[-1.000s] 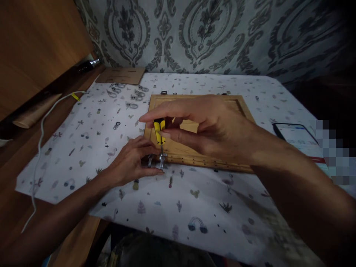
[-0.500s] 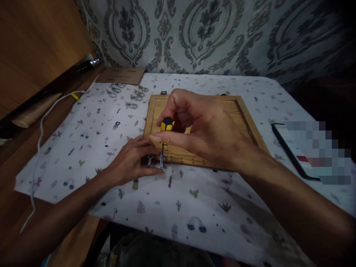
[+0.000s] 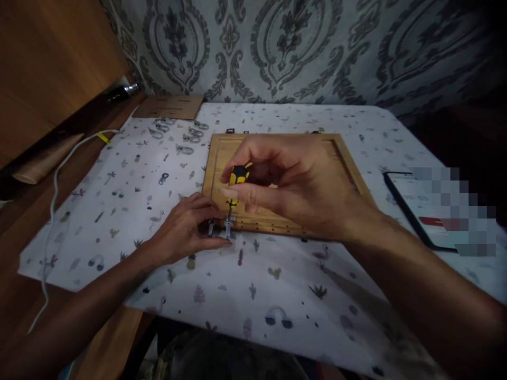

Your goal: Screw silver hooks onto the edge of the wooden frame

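Dim light, right edge nearly black, soft shadow on tablecloth (image 3: 297, 266), phone (image 3: 415, 203) partly pixelated

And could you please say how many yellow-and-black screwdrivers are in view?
1: the yellow-and-black screwdriver in the right hand, pointing down at a silver metal fitting.

The screwdriver (image 3: 237, 178) in the right hand (image 3: 293, 187) is yellow and black, the metal fitting (image 3: 228, 228) at the left hand (image 3: 186, 227) silver-grey. Beneath the right hand, the panel (image 3: 269, 217) is honey-brown; around both hands, the white cloth (image 3: 297, 269) has flamingos and rainbows; beyond, wallpaper (image 3: 287, 47) shows dark-grey damask.
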Available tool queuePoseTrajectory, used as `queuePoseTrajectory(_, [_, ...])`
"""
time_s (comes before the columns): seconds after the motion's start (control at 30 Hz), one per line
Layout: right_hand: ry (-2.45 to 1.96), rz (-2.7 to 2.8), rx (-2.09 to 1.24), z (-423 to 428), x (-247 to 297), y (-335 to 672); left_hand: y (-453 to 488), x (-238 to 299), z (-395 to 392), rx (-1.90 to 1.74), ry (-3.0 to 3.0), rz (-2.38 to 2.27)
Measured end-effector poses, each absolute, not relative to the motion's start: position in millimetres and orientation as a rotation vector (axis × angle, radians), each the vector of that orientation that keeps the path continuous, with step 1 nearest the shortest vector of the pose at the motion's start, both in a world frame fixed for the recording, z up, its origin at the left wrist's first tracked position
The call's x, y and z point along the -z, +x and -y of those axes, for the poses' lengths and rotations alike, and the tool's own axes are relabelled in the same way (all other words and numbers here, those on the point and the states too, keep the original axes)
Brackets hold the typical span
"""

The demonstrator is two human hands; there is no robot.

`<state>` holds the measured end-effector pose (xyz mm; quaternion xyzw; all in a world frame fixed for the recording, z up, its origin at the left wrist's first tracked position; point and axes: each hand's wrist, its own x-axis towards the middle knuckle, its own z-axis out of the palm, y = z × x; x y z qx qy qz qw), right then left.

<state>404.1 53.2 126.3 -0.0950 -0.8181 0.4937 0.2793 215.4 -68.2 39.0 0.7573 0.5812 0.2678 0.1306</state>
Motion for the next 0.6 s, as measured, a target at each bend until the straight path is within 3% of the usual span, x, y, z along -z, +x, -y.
queuePoseTrajectory(0.6, [-0.238,2.177,-1.319,-51.4,-120.8,402.4,216.4,-40.0,69.5,-0.788,2.180,-1.700])
